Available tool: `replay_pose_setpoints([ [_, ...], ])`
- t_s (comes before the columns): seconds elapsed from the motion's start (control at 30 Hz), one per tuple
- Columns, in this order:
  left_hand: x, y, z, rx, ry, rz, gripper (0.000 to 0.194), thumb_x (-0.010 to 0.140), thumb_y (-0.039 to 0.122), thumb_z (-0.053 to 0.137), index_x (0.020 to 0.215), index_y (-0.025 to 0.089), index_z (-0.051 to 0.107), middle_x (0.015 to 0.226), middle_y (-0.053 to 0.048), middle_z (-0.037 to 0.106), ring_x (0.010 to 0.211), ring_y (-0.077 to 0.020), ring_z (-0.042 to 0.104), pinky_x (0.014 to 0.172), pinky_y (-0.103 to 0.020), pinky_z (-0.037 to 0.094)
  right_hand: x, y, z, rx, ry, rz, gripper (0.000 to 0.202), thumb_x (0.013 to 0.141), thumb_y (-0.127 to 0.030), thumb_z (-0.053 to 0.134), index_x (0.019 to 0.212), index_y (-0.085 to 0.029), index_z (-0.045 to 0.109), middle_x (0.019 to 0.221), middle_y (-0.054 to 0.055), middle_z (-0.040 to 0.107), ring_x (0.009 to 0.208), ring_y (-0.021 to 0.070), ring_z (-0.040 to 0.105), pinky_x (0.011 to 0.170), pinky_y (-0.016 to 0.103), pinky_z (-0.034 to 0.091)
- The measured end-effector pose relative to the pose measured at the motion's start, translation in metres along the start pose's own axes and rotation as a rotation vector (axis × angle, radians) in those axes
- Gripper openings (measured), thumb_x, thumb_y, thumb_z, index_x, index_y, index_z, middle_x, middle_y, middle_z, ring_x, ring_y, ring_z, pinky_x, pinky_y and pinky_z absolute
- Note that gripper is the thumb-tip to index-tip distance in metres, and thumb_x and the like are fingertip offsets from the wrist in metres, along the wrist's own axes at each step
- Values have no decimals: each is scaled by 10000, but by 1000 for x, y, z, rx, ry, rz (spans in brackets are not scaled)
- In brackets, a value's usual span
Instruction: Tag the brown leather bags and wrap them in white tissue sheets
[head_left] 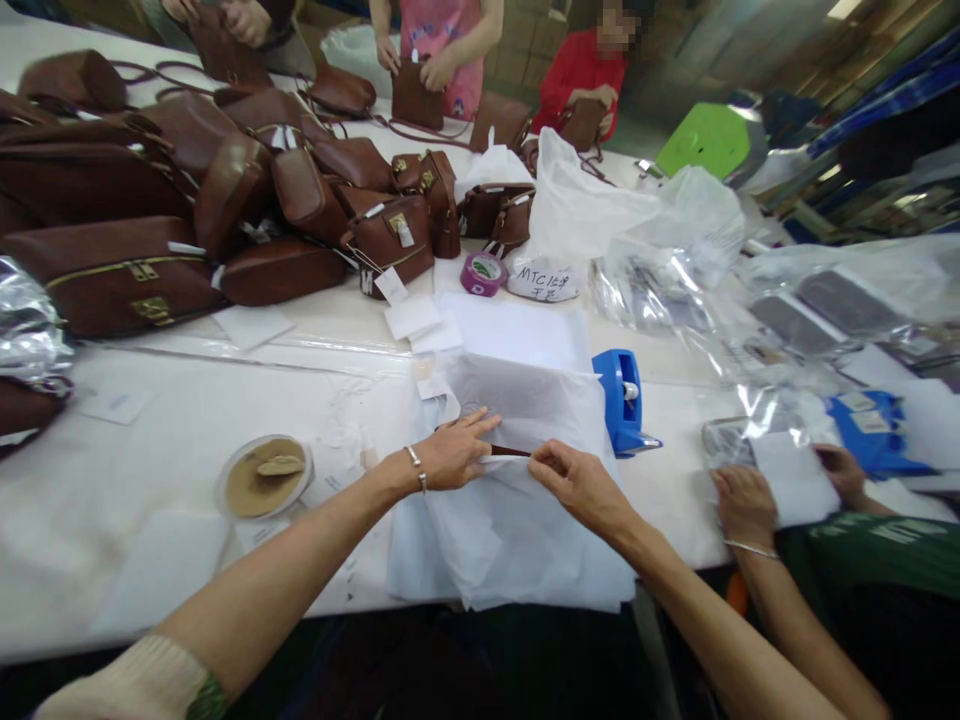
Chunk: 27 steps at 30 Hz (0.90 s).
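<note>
White tissue paper [487,530] lies in layers in front of me, with a dark brown item [511,451] mostly hidden beneath it; only a thin strip shows between my hands. My left hand [459,450] rests flat on the folded tissue, fingers spread, a silver bracelet at its wrist. Opposite it, my right hand [566,475] pinches the edge of the near tissue flap between thumb and fingers. A blue tape dispenser [621,400] stands just right of the paper.
Many brown leather bags [112,265] pile up at the left and back. A round tub [264,478] holds tan paste. Purple tape [482,273] sits beyond the paper. Clear plastic bags [660,280] and a co-worker's hands [746,508] are at right. People handle bags across the table.
</note>
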<state>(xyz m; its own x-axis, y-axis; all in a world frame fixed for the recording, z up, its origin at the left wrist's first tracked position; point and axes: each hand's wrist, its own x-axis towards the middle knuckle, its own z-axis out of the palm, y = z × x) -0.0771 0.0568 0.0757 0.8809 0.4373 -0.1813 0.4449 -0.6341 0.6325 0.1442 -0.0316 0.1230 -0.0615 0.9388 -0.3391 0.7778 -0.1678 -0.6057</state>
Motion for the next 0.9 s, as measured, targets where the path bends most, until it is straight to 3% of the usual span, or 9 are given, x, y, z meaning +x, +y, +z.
replay_pose_setpoints([
  [0.13, 3, -6, -8, -84, 21, 37, 89, 866, 160, 595, 849, 129, 677, 1504, -156, 378, 1437, -334, 249, 1141, -488, 314, -20, 6, -10, -174, -57, 33, 315, 748, -365, 672, 1044, -271, 622, 868, -10, 695, 769, 191, 628, 695, 289, 437],
  [0.27, 5, -18, -19, -177, 20, 103, 43, 807, 122, 637, 769, 140, 639, 1445, -156, 468, 1403, -296, 342, 1127, -426, 347, -40, 19, -26, -222, 20, 27, 145, 840, -319, 548, 897, -252, 664, 865, 12, 707, 800, 196, 650, 767, 316, 472],
  [0.47, 4, -29, -27, -261, 21, 104, 146, 708, 44, 609, 786, 168, 610, 1403, -104, 533, 1378, -262, 391, 1082, -366, 388, -39, 27, -44, -61, 275, -42, 252, 839, -452, 570, 792, -233, 685, 822, 29, 716, 790, 195, 663, 783, 297, 518],
  [0.53, 2, -31, -28, -315, 25, 76, 169, 724, 45, 565, 832, 169, 604, 1394, -107, 542, 1374, -245, 399, 1088, -340, 373, -37, 34, -46, -9, 273, 11, 270, 798, -483, 611, 809, -228, 697, 821, 32, 726, 782, 206, 670, 774, 304, 531],
  [0.63, 0, -33, -28, -409, 54, 25, 144, 766, 85, 520, 851, 177, 591, 1360, -104, 575, 1344, -219, 446, 1087, -309, 359, -41, 48, -50, 43, 168, 97, 331, 706, -500, 701, 890, -226, 724, 889, 36, 738, 855, 240, 673, 801, 325, 537],
  [0.73, -1, -35, -25, -479, 106, -23, 108, 781, 124, 497, 822, 192, 571, 1296, -83, 628, 1272, -203, 528, 1060, -299, 379, -45, 61, -54, 107, 122, 113, 319, 735, -527, 673, 792, -217, 724, 813, 28, 721, 819, 233, 656, 792, 323, 522],
  [0.9, -4, -34, -22, -531, 207, -110, 101, 817, 201, 466, 834, 201, 565, 1114, -35, 705, 1092, -178, 626, 935, -262, 444, -26, 80, -50, 343, 342, 151, 408, 737, -570, 649, 839, -184, 737, 862, 60, 723, 865, 259, 638, 803, 360, 510],
])
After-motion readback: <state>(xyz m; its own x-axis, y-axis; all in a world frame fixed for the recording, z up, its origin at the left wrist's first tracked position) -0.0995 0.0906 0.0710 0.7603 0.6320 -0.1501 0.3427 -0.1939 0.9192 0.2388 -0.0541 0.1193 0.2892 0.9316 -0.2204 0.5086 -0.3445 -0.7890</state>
